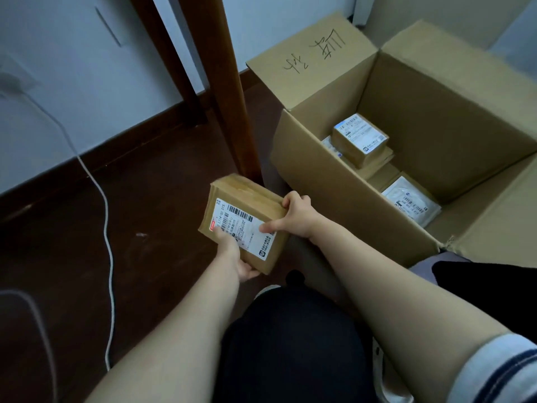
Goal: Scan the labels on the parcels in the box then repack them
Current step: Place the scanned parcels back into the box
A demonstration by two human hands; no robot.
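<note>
At centre frame, I hold 1 flat brown cardboard parcel (244, 222), my left hand (235, 257) clamped under its near corner and my right hand (293, 216) pinching its right edge. To scan well, I should keep the white label (242, 228) flat and uncovered by my thumbs. The open brown cardboard box (319, 175) sits right, holding other parcels.

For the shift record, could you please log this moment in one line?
both hands hold brown labelled parcel | outside open cardboard box | parcels remain inside
</note>
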